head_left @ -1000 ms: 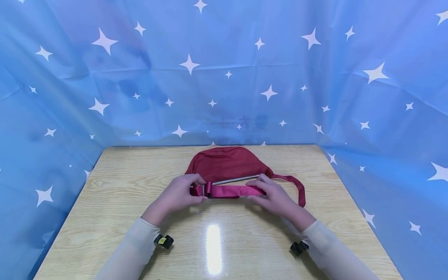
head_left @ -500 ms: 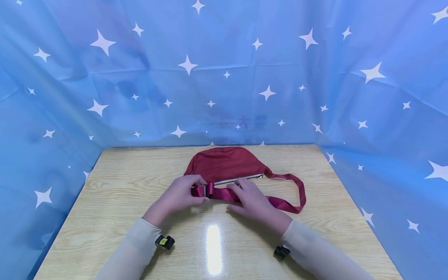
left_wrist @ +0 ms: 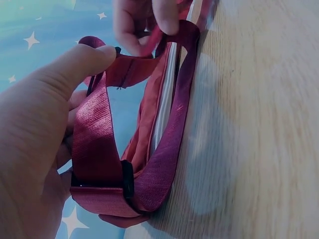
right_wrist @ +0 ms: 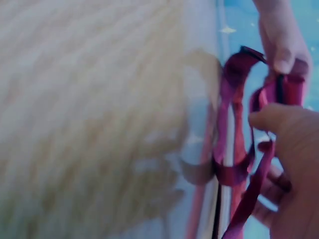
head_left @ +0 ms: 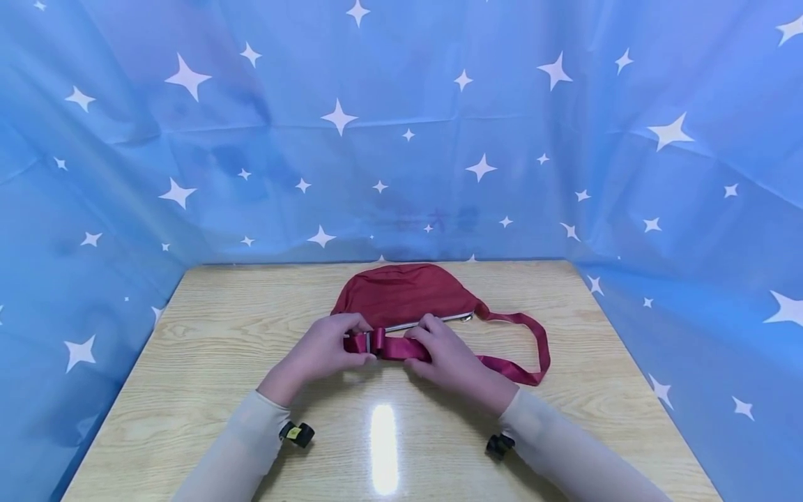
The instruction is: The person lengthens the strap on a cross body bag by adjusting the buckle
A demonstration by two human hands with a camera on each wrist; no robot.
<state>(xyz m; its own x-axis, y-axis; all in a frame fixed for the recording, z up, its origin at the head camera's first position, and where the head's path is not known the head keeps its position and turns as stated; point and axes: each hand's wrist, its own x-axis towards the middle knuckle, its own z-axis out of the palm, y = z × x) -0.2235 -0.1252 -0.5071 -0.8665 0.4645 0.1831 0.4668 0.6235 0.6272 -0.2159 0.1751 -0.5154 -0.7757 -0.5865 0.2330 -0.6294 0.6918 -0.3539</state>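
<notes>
A dark red waist bag lies at the back of the table, its zipper along the near edge. In front of it, my left hand pinches the bag's shiny red strap beside a slider buckle. The left wrist view shows the strap looped, with another black slider low on the loop. My right hand grips the strap a short way to the right, thumb and fingers around it. In the right wrist view, strap loops hang between both hands.
The strap's slack curves out right of the bag and back to the right hand. Pale wood table surrounds the bag. A blue star-patterned curtain stands behind and at both sides.
My right hand has moved left along the strap, nearer the left hand, and the strap's slack now trails behind it on the right. The left hand stays nearly in place.
</notes>
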